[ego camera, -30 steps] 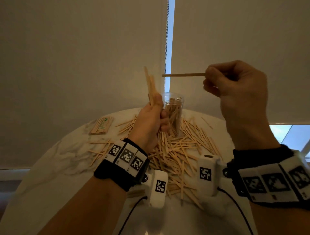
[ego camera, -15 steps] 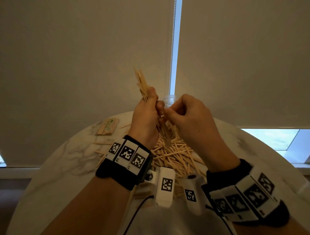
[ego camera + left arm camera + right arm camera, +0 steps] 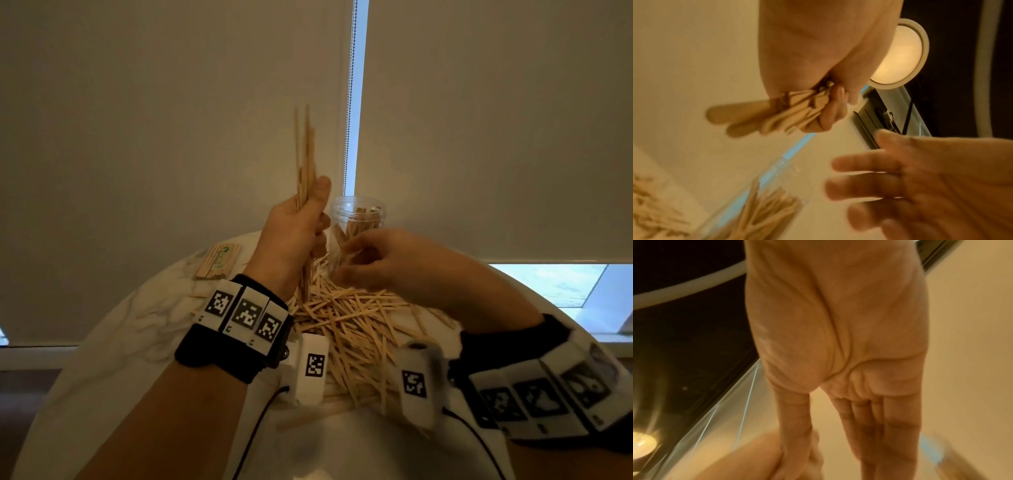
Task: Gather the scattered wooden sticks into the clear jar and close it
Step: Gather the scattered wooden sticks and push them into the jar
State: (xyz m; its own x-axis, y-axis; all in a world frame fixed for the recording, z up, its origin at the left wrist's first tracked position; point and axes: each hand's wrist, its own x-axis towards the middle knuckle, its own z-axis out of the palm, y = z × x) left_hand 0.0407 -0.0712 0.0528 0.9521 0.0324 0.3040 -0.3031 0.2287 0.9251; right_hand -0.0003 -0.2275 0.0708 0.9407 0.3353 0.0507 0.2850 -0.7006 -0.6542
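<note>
The table point(image 3: 102, 342) bears a big pile point(image 3: 352, 318) of sticks, so most of the job remains; no lid shows. The jar point(image 3: 358, 222) stands upright behind the pile, open and part filled. The right hand point(image 3: 387, 263), which pinched a single stick a second ago, now holds nothing: it has passed that stick over and dropped toward the pile, fingers straight and loose. The left hand point(image 3: 294, 233) is raised beside the jar, fist clenched round an upright bundle point(image 3: 305, 161) that fans out below the palm.
</note>
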